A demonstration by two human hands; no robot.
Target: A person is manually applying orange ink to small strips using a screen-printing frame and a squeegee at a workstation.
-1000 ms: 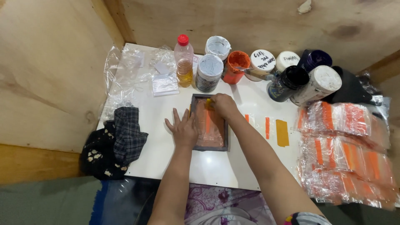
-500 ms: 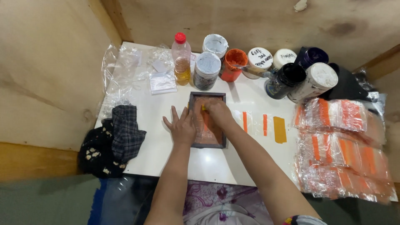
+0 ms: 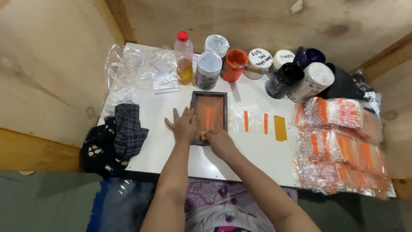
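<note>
A small dark-framed printing screen (image 3: 209,95), smeared orange with a brighter orange stripe down its middle, lies flat on the white table (image 3: 257,157). My left hand (image 3: 184,125) rests flat with fingers spread against the frame's left side. My right hand (image 3: 219,141) is closed at the frame's near edge, gripping a small scraper of which only a yellow bit (image 3: 202,137) shows. Just right of the frame lie clear bags with orange stripes (image 3: 254,121) and a yellow-orange strip (image 3: 280,128).
Along the back stand a bottle of yellow liquid (image 3: 184,58), white-lidded jars (image 3: 208,68), an open orange paint jar (image 3: 234,64) and dark jars (image 3: 284,79). Stacks of orange-striped bags (image 3: 339,141) fill the right. A checked cloth (image 3: 124,131) and empty clear bags (image 3: 165,79) lie left. Wooden walls enclose the table.
My right hand has drawn from the far end of the screen down to its near edge. The left hand stays pressed beside the frame.
</note>
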